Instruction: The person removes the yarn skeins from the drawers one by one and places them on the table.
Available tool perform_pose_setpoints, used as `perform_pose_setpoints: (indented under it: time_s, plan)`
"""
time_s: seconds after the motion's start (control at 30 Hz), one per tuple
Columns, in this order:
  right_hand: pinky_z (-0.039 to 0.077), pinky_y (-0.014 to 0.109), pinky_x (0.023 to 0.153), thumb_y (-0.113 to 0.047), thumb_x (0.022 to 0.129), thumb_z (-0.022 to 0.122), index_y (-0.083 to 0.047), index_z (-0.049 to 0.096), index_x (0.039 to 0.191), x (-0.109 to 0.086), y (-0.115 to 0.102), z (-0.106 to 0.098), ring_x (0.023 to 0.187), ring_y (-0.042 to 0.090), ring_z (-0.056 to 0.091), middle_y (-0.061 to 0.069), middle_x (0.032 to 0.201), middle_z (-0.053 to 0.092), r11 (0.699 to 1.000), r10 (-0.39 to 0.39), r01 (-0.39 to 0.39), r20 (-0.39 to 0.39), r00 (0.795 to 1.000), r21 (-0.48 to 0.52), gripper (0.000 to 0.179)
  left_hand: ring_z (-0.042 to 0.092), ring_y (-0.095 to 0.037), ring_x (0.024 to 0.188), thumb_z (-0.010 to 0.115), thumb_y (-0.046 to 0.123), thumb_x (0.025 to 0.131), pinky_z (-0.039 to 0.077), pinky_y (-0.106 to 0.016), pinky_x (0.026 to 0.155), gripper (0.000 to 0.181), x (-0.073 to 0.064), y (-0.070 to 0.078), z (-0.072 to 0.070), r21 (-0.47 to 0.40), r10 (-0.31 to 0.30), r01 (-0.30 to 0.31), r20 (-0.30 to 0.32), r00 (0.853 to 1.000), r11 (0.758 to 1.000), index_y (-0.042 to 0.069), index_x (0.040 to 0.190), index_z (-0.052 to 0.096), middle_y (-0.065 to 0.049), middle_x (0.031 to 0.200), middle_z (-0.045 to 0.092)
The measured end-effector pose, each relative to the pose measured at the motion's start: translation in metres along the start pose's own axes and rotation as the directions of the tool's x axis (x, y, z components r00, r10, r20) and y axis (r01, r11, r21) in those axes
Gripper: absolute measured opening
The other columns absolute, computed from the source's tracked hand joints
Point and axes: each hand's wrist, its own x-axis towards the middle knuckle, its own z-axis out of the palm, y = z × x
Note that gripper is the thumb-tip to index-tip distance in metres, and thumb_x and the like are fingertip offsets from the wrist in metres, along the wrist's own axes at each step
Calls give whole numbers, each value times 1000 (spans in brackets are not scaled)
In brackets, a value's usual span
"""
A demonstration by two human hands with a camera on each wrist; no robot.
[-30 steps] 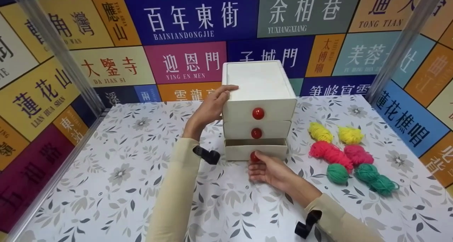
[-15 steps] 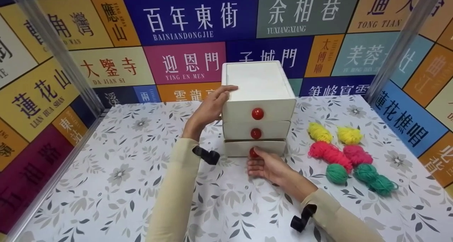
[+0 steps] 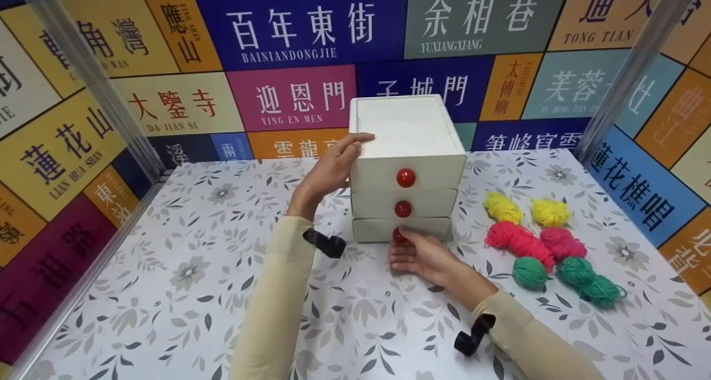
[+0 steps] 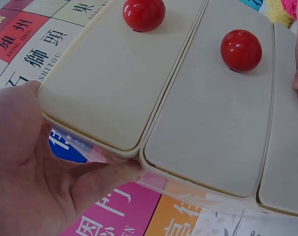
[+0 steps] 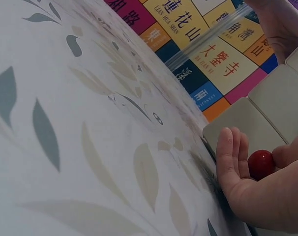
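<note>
A white three-drawer cabinet (image 3: 408, 127) stands in the middle of the table, a round red knob on each drawer front. All three drawers sit pushed in. My left hand (image 3: 332, 166) holds the cabinet's upper left edge, fingertips over the top; in the left wrist view, this hand (image 4: 45, 167) spreads around the corner, one digit along the side. At the bottom drawer (image 3: 369, 230), my right hand (image 3: 425, 258) has its thumb on the red knob (image 3: 399, 235). The right wrist view shows that knob (image 5: 261, 164) between thumb and fingers.
Right of the cabinet lie yellow yarn bundles (image 3: 550, 211), pink-red yarn bundles (image 3: 519, 244) and green yarn balls (image 3: 529, 273). A leaf-patterned cloth (image 3: 183, 313) covers the table. Panels with printed characters (image 3: 300, 24) rise behind and at both sides.
The bottom drawer, open at the top a second ago, has slid back in flush with the others, my right hand moving with its knob. My left hand has stayed on the cabinet.
</note>
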Motion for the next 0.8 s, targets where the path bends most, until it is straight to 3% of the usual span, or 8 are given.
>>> perform_pose_setpoints:
  time_s: [0.23, 0.5, 0.67, 0.8]
  plan:
    - [62, 28, 74, -27, 107, 47, 0, 55, 106, 2, 0, 2, 75, 18, 69, 7, 81, 69, 1000, -7, 7, -4, 1000, 11, 29, 63, -30, 111, 34, 33, 109, 58, -52, 93, 39, 0, 0, -3, 14, 11, -10, -10, 1000, 1000, 27, 143, 52, -14, 141, 53]
    - [62, 30, 76, -27, 106, 47, 0, 57, 106, 4, 0, 1, 77, 19, 69, 7, 83, 69, 1000, 9, -9, -11, 1000, 15, 29, 61, -32, 119, 37, 31, 109, 57, -56, 94, 39, 0, 2, -4, 1, -9, 9, -7, 1000, 1000, 24, 143, 53, -13, 147, 50]
    - [62, 31, 76, -30, 106, 49, 1, 56, 111, 3, 0, 0, 77, 20, 70, 8, 83, 70, 1000, 27, -27, -16, 1000, -4, 32, 51, -31, 137, 37, 35, 109, 56, -56, 97, 41, -4, 0, -2, 26, 15, -14, -65, 998, 1000, 26, 148, 49, -10, 155, 45]
    - [62, 29, 75, -31, 105, 51, 4, 54, 116, -1, -2, -4, 76, 18, 70, 7, 83, 71, 999, 26, -27, -13, 1000, -38, 37, 42, -33, 145, 35, 39, 109, 51, -57, 104, 47, -10, -6, 3, 31, 28, -25, -116, 993, 999, 28, 155, 36, -5, 163, 34]
